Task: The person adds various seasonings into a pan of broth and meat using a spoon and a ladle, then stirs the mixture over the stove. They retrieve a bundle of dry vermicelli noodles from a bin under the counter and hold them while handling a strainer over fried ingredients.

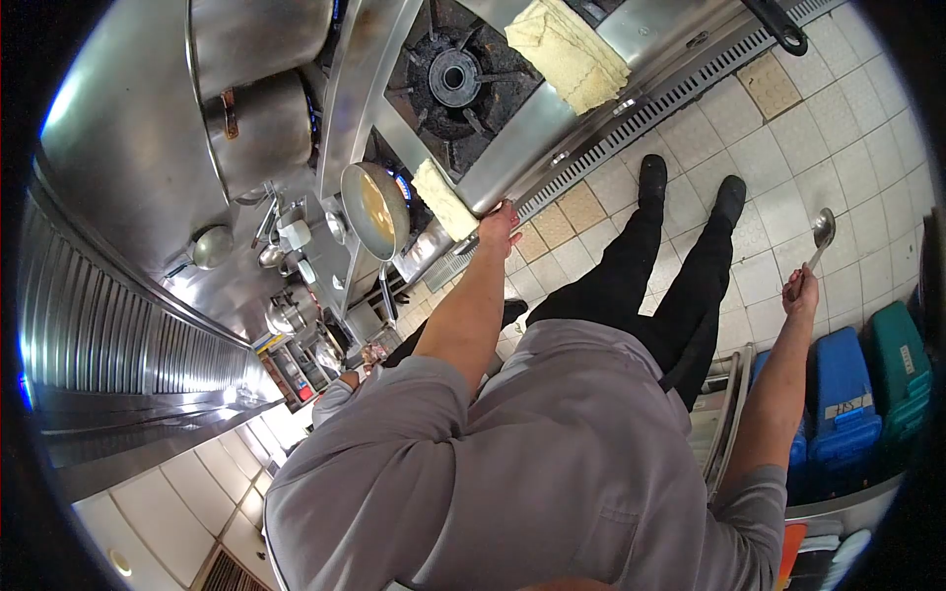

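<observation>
My left hand point(500, 229) is at the front edge of the stove, beside a folded yellow cloth point(443, 199). Its fingers are curled at the edge, and what they grip there is hard to see. Close by, a frying pan point(399, 219) with a yellowish-brown liquid point(374, 205) in it sits over a blue flame point(402, 185), its handle point(387, 293) pointing toward my side. Away to the right, my right hand point(802, 293) grips a metal spoon point(824, 229) by its handle, bowl outward, over the tiled floor.
An unlit burner point(454, 78) and a second yellow cloth point(572, 57) are further along the stove. A black handle point(778, 25) juts over the stove edge. Blue point(844, 394) and green bins point(897, 360) stand at right. Large steel pots point(261, 138) are at upper left. Another person's sleeve point(335, 399) shows behind my arm.
</observation>
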{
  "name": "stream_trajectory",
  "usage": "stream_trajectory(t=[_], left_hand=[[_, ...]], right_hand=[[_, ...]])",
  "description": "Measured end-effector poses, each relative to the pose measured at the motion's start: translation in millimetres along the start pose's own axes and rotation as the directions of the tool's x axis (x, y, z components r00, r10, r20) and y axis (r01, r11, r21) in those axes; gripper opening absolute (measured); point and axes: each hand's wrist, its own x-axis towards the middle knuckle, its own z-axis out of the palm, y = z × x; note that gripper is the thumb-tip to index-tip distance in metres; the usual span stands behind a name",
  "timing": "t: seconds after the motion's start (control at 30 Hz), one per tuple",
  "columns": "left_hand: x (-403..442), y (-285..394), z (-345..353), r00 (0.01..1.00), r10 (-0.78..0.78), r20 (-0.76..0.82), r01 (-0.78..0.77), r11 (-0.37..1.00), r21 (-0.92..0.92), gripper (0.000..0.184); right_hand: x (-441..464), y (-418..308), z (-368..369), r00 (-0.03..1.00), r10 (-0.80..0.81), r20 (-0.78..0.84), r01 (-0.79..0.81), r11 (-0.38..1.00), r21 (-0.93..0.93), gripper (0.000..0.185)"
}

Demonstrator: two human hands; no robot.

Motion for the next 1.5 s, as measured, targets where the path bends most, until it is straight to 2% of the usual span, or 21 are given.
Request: stream_trajectory(t=[0.2,0.27,0.3,0.4,0.43,0.53,0.57,0.63,0.7,0.77,0.8,0.83,0.9,1.13,1.43,1.5], left_hand=[[1,2,1,0.999,-0.04,-0.001,0.04,0.999,0.013,0.042],[24,-12,-12,0.996,-0.019,0.082,0.02,1.0,-0.012,0.044],[33,-16,-14,0.991,-0.008,0.131,0.011,1.0,-0.023,0.045],[-18,5,0,0.982,-0.155,0.111,0.144,0.984,0.104,0.051],[-14,3,-3,0.948,-0.213,0.235,0.164,0.963,0.212,0.059],[-47,17,40,0.88,-0.124,0.459,-0.116,0.88,0.46,0.064],[-62,28,65,0.816,-0.069,0.574,-0.207,0.892,0.401,0.071],[-82,53,120,0.721,0.053,0.691,-0.174,0.979,0.107,0.075],[-123,90,171,0.684,0.211,0.698,-0.174,0.977,-0.125,0.075],[-146,118,209,0.734,0.297,0.611,-0.172,0.951,-0.255,0.065],[-138,122,219,0.756,0.285,0.589,-0.151,0.952,-0.267,0.062],[-131,127,227,0.777,0.273,0.567,-0.131,0.951,-0.278,0.059],[-123,129,234,0.809,0.252,0.531,-0.102,0.95,-0.296,0.049],[-132,135,230,0.847,0.212,0.488,-0.1,0.964,-0.245,0.051],[-127,136,230,0.848,0.178,0.5,-0.102,0.979,-0.176,0.052],[-127,137,231,0.855,0.171,0.49,-0.101,0.981,-0.165,0.052]], right_hand=[[5,6,-4,1.0,-0.005,0.029,0.005,1.0,0.006,0.023],[-1,7,-4,0.999,-0.021,0.05,0.021,1.0,-0.009,0.024],[-1,7,-3,1.0,0.002,-0.002,-0.002,1.0,-0.02,0.026],[-1,7,-2,0.996,0.027,-0.083,-0.025,0.999,0.025,0.028],[-6,8,0,0.996,0.002,-0.085,0.001,0.999,0.037,0.028],[-5,13,-5,0.999,-0.015,-0.052,0.019,0.996,0.082,0.027],[-1,14,-5,0.998,-0.009,-0.059,0.014,0.996,0.086,0.027],[6,17,-13,1.0,0.015,-0.027,-0.014,0.998,0.064,0.027],[-6,14,-11,1.0,-0.014,-0.024,0.015,0.998,0.065,0.022],[-22,6,-11,1.0,0.021,0.017,-0.022,0.999,0.037,0.019],[-28,3,-11,0.996,0.068,0.056,-0.068,0.998,0.007,0.019],[-16,10,-11,1.0,-0.018,-0.015,0.018,0.998,0.062,0.018],[-5,11,-22,1.0,0.003,-0.007,-0.003,0.999,0.055,0.019],[-11,2,-43,0.992,0.034,-0.123,-0.035,0.999,-0.011,0.022],[12,2,-68,0.993,0.037,-0.112,-0.03,0.997,0.065,0.022],[-2,-1,-60,0.986,0.043,-0.159,-0.036,0.998,0.043,0.022]])
